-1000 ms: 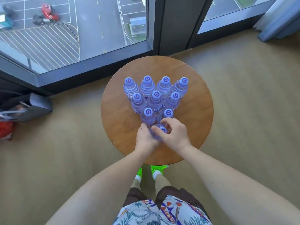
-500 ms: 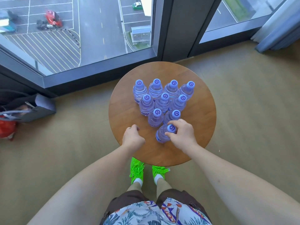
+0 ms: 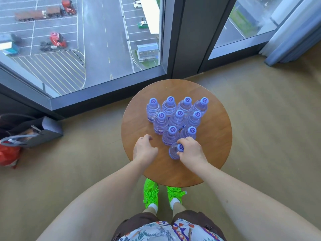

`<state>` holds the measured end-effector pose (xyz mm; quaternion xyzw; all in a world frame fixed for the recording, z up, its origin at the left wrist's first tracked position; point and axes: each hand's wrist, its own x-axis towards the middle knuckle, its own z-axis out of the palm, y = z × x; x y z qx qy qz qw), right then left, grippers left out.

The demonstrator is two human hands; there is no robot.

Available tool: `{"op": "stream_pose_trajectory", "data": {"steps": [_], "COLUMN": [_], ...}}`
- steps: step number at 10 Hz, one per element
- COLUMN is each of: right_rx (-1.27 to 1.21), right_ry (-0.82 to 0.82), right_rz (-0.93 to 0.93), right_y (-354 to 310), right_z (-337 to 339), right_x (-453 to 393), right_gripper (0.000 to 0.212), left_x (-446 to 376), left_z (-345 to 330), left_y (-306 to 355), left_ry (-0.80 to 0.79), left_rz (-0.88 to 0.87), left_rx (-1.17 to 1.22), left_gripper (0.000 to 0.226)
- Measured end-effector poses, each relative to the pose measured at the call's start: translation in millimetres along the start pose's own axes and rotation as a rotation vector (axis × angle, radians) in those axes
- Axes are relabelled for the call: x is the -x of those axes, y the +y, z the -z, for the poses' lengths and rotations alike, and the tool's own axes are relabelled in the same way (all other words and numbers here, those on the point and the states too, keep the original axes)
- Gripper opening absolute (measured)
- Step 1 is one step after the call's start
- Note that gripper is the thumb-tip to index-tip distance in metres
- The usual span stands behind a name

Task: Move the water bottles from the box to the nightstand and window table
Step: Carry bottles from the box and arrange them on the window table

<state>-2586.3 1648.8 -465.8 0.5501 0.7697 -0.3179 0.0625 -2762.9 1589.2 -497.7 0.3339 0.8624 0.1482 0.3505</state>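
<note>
From the head camera, you stand over a round brown wooden table set against a floor-to-ceiling window. On it, ten clear plastic water bottles with purple caps stand upright in a triangle: four toward twelve o'clock, then three, then two, and a single front bottle at six o'clock, touching the pair behind. Your right hand curls its fingers round that front bottle's neck and cap. Your left hand hovers at nine o'clock of it, fingers loosely curled, holding nothing. Your neon green shoes show beneath the table's near edge. At nine o'clock on the floor lie a grey bag and a red one.
</note>
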Motion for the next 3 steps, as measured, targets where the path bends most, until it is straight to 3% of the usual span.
{"op": "stream_pose_trajectory", "data": {"steps": [1, 2, 3], "right_rx": [0.017, 0.013, -0.017], "right_ry": [-0.063, -0.030, 0.057], "right_rz": [-0.052, -0.085, -0.131], "right_y": [-4.4, -8.8, -11.4], "right_z": [9.4, 17.0, 25.4], "right_x": [4.9, 13.0, 20.8], "right_gripper": [0.053, 0.064, 0.063], "left_x": [2.5, 5.9, 6.8], "left_z": [7.5, 15.6, 23.3], "left_y": [9.3, 19.7, 33.6], "left_ry": [-0.021, -0.026, -0.017], "left_rz": [-0.052, -0.126, -0.218], "left_rx": [-0.007, 0.022, 0.022], "left_gripper": [0.046, 0.043, 0.042]}}
